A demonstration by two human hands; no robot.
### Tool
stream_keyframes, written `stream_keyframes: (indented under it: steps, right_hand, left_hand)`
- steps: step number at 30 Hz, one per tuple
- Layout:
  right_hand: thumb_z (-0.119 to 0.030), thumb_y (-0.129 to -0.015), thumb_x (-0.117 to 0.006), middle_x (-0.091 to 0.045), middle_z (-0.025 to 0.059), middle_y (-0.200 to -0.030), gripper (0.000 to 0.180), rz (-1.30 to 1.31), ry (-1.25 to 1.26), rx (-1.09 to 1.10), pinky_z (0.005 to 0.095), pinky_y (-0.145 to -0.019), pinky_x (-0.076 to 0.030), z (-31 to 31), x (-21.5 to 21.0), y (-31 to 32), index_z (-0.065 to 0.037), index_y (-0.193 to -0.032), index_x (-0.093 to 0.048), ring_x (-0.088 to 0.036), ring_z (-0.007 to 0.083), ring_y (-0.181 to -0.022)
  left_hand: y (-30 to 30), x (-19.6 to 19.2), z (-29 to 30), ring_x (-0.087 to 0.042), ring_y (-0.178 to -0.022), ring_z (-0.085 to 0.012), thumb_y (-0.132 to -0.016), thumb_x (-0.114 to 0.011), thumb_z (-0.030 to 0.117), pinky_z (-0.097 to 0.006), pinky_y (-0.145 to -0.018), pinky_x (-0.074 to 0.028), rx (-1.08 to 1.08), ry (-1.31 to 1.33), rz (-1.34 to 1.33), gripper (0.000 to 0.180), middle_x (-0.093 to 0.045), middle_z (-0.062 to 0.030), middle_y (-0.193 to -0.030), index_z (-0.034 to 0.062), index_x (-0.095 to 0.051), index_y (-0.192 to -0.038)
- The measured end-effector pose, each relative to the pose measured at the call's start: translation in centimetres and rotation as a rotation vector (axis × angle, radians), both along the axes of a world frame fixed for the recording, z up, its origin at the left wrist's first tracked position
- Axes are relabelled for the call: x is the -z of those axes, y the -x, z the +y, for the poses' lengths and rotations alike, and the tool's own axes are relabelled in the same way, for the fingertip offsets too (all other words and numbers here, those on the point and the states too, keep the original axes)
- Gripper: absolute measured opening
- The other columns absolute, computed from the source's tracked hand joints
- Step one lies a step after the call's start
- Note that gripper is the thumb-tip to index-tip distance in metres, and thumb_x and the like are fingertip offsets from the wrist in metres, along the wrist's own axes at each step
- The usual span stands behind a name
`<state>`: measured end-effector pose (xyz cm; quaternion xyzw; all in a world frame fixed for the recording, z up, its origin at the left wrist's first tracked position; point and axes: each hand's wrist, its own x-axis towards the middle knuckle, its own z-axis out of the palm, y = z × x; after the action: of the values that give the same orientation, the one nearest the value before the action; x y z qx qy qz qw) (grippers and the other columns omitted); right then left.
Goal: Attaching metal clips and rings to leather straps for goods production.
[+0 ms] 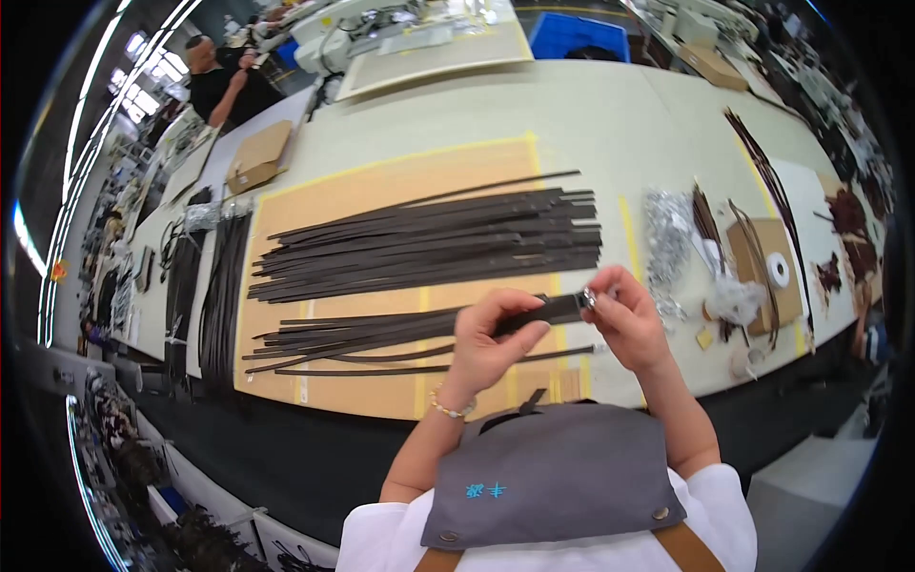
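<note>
Big workshop table (572,114) with a tan cardboard sheet (381,191) on top. Left hand (486,343) has its fingers curled tight around a dark strap (543,310), thumb on top. Right hand (624,319) pinches a small silver buckle (589,298) at the strap's end. Just past the fingertips sits a big pile of straps (429,243), a smaller bunch (353,338) left of the left hand, and shiny buckles (667,238) beyond the right fingers.

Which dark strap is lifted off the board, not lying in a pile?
The dark strap gripped in the left hand, its end with a small metal piece at the right hand. The other straps lie flat on the tan board.
</note>
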<state>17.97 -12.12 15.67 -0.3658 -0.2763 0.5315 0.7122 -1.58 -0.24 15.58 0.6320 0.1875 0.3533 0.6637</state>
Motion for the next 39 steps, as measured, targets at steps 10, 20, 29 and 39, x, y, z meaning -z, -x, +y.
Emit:
stream_keyframes:
  steps: [10, 20, 29, 39]
  right_hand:
    - [-0.012, -0.102, -0.064, -0.067, 0.0031, -0.102, 0.015, 0.092, -0.111, -0.028, 0.0275, -0.083, -0.049, -1.4, -2.5, 0.0, -0.005, -0.116, -0.061, -0.059, 0.0096, -0.091]
    - [-0.013, -0.103, -0.064, -0.068, 0.0037, -0.099, 0.017, 0.018, -0.078, -0.124, 0.0275, -0.082, -0.051, -2.1, -2.4, -0.3, -0.003, -0.117, -0.062, -0.061, 0.0101, -0.090]
    - [-0.013, -0.100, -0.068, -0.068, 0.0047, -0.103, 0.018, 0.066, -0.050, -0.161, 0.0277, -0.086, -0.053, -2.0, -0.2, -0.1, -0.004, -0.113, -0.062, -0.064, 0.0106, -0.095]
    - [-0.015, -0.098, -0.072, -0.069, 0.0099, -0.120, 0.022, -0.035, -0.137, -0.188, 0.0332, -0.101, -0.050, -2.6, 1.1, 0.2, -0.004, -0.114, -0.062, -0.065, 0.0154, -0.110]
  left_hand:
    - [-1.0, -2.8, -0.9, -0.041, -0.057, 0.0007, -0.078, -0.081, -0.002, -0.018, -0.050, -0.030, -0.077, -0.237, 0.022, 0.028, -0.065, 0.0033, -0.079, 0.0050, -0.073, -0.103]
    - [-1.8, -3.8, -1.5, -0.044, -0.058, -0.0013, -0.077, -0.078, -0.004, -0.019, -0.049, -0.031, 0.010, -0.312, 0.099, 0.027, -0.063, 0.0021, -0.076, 0.0045, -0.072, -0.101]
    - [-1.9, -4.4, -1.8, -0.047, -0.065, 0.0000, -0.079, -0.073, -0.007, -0.017, -0.054, -0.034, 0.091, -0.251, 0.267, 0.026, -0.062, 0.0018, -0.084, 0.0000, -0.064, -0.102]
    - [-1.7, -4.5, -2.6, -0.059, -0.064, -0.0048, -0.078, -0.078, -0.005, -0.019, -0.053, -0.043, 0.100, -0.300, 0.192, 0.021, -0.068, -0.0021, -0.079, 0.0008, -0.070, -0.096]
